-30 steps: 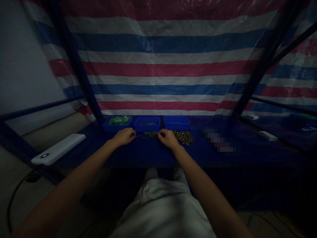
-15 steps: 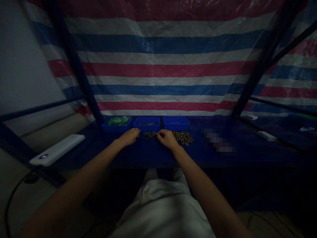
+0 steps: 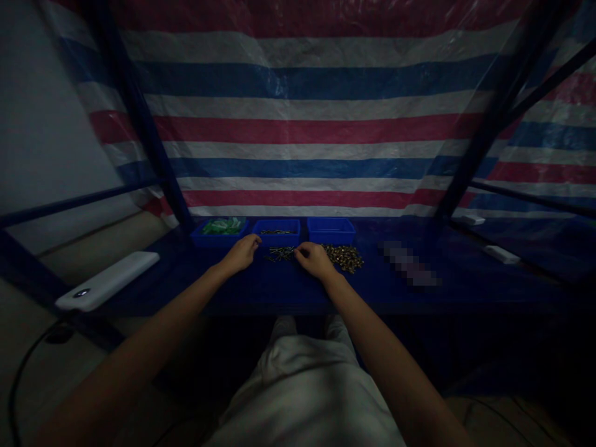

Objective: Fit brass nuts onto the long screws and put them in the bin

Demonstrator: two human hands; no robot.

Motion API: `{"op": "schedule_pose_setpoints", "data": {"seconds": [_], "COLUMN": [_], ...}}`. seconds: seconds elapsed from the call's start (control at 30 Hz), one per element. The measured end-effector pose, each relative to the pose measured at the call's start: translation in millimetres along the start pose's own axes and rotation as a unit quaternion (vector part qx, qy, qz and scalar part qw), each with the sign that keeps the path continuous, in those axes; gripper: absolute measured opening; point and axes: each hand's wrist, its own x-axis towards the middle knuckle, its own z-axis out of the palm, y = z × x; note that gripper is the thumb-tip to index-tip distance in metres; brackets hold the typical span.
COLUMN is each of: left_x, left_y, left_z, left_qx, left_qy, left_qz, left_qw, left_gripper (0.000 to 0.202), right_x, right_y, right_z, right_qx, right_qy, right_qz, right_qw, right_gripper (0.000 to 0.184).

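Note:
My left hand (image 3: 242, 253) is just left of a small pile of thin, screw-like metal pieces (image 3: 280, 253) on the blue table. Its fingertips are pinched together near the front of the middle blue bin (image 3: 276, 239); whatever they hold is too small and dark to make out. At the right end of that pile is my right hand (image 3: 316, 259), thumb and forefinger closed together, their contents also unclear. Beside its knuckles lies a heap of small brass-coloured metal fittings (image 3: 345, 258). Similar thin pieces lie inside the middle bin.
The left blue bin (image 3: 198, 238) holds green packets (image 3: 223, 226). A third blue bin (image 3: 331, 237) stands at the right of the row. A white oblong device (image 3: 109, 282) lies at the table's left end. A blurred-out item (image 3: 410, 264) lies to the right, and blue posts frame the table.
My left hand has drawn slightly left and up from the thin metal pieces, its fingers turning. My right hand has stayed nearly in place.

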Motion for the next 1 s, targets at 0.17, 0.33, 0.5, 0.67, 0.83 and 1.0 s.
{"op": "schedule_pose_setpoints", "data": {"seconds": [0.17, 0.33, 0.5, 0.67, 0.83, 1.0], "left_x": [-4.7, -12.0, -18.0, -16.5, -9.5, -13.7], "left_y": [13.3, 6.9, -8.5, -0.3, 25.2, 40.6], "left_z": [-6.7, -19.2, -31.7, -40.5, -43.2, -37.6], "left_qx": [-0.081, -0.046, 0.022, -0.061, -0.389, -0.56], "left_qy": [0.003, -0.007, -0.046, -0.029, 0.017, 0.08], "left_qz": [-0.071, -0.093, -0.111, -0.242, -0.337, -0.276], "left_qw": [0.994, 0.995, 0.993, 0.968, 0.857, 0.777], "left_gripper": [0.012, 0.016, 0.009, 0.012, 0.023, 0.018], "right_x": [-0.6, -0.3, -0.3, -0.4, -0.3, -0.4], "right_y": [-2.4, -1.4, -1.2, -0.4, -0.9, -2.5], "right_z": [-1.2, 0.4, 0.6, 0.5, -0.1, -1.2], "right_qx": [-0.004, -0.003, -0.008, -0.002, -0.004, -0.011], "right_qy": [0.004, 0.005, -0.002, -0.001, -0.002, 0.0], "right_qz": [0.002, 0.007, 0.004, 0.003, 0.007, 0.008], "right_qw": [1.0, 1.0, 1.0, 1.0, 1.0, 1.0], "right_gripper": [0.016, 0.016, 0.016, 0.016, 0.017, 0.017]}}
